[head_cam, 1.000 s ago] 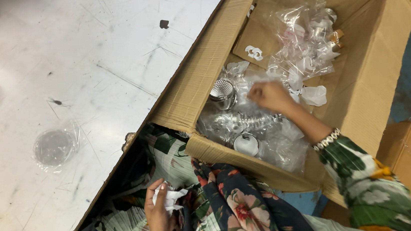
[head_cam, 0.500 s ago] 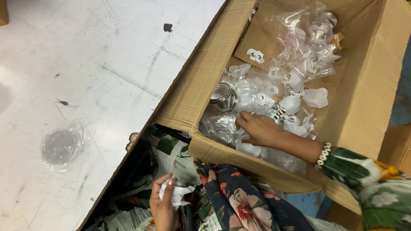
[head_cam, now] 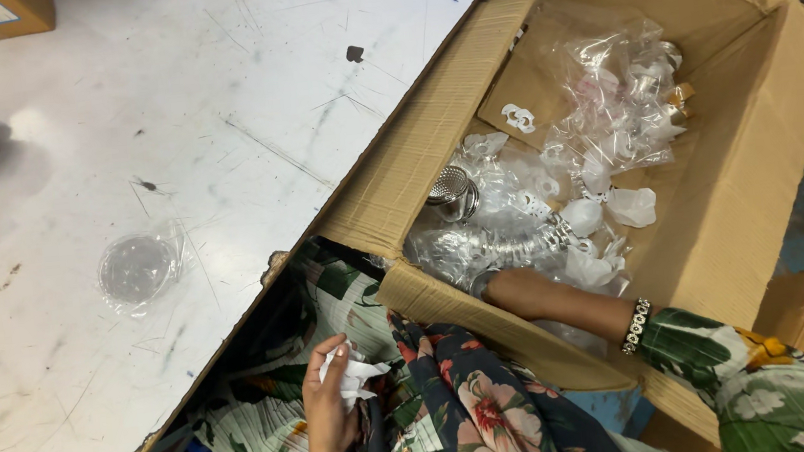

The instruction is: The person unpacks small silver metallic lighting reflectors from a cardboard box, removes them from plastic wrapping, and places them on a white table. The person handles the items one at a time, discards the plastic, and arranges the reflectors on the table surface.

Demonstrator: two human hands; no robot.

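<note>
The right hand reaches down into the big cardboard box beside the table; its fingers are buried among the clear plastic bags near the box's near wall, so whether they grip anything cannot be told. The left hand rests in the person's lap, fingers curled around a crumpled white scrap. A small clear bagged disc lies alone on the table.

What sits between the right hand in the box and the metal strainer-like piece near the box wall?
In the head view, clear plastic bags of small parts fill the stretch between the right hand and the metal mesh piece inside the cardboard box.
</note>
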